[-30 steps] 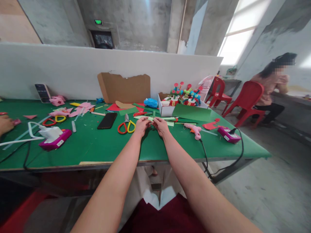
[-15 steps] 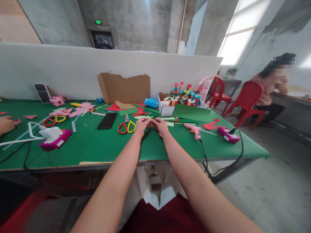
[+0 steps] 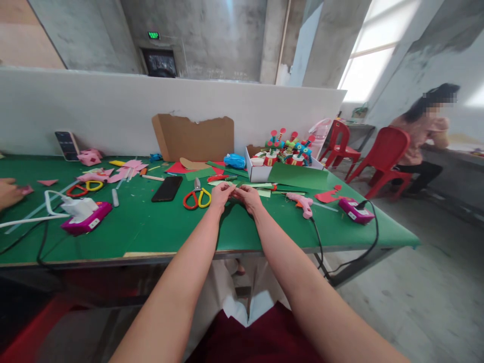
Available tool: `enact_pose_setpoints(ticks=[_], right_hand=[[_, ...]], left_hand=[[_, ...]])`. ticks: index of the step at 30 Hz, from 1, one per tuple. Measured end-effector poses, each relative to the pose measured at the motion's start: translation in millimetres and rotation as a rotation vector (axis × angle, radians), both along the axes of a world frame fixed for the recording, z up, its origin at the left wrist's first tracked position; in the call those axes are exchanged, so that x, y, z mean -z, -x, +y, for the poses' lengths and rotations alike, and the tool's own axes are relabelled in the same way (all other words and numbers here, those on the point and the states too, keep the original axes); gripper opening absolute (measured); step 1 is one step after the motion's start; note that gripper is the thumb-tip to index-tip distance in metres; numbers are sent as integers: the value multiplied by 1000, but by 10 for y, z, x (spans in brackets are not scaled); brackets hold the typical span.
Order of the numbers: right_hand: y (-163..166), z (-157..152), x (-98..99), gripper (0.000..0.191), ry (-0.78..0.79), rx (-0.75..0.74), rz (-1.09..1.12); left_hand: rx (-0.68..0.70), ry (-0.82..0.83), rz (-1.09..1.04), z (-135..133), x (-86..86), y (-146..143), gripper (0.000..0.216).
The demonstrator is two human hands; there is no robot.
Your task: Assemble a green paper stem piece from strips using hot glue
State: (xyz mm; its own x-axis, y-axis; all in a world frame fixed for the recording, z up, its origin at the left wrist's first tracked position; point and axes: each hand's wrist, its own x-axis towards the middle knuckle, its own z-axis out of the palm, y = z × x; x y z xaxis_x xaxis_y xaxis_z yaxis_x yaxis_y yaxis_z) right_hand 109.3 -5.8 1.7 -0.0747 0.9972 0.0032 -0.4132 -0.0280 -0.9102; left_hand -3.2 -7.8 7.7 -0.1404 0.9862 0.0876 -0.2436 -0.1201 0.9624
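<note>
My left hand (image 3: 222, 194) and my right hand (image 3: 248, 197) meet above the green table, fingertips pinched close together. Whatever small thing they pinch is mostly covered by the fingers; a greenish sliver shows between them, too small to name. Left of my left hand lie scissors (image 3: 197, 194) with one red and one yellow handle. Just behind the fingers are pale green paper strips (image 3: 262, 185) and a red-handled tool (image 3: 217, 178). To the right of my right hand rests a pink glue gun (image 3: 304, 203), its cord running off the table's front edge.
A white box (image 3: 259, 173) holds several colourful paper figures, with green paper (image 3: 298, 175) leaning on it. A black phone (image 3: 167, 188) lies left of the scissors. Purple power strips (image 3: 356, 209) sit at both sides. Another person's hand (image 3: 9, 193) is at far left.
My fingers have shifted slightly, and the dark green bit that stuck up between them no longer shows. The other person's hand at far left has moved a little.
</note>
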Motion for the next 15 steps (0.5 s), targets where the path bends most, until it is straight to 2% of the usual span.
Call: enact_pose_setpoints(ticks=[6,15], right_hand=[[10,-13,-12,34,-23,19,-17],[6,-31,-45,22,-1,-17,15]], left_hand=[[-7,-1,10,14,17,5,38],[-44,8,13,0,-4,-8,37]])
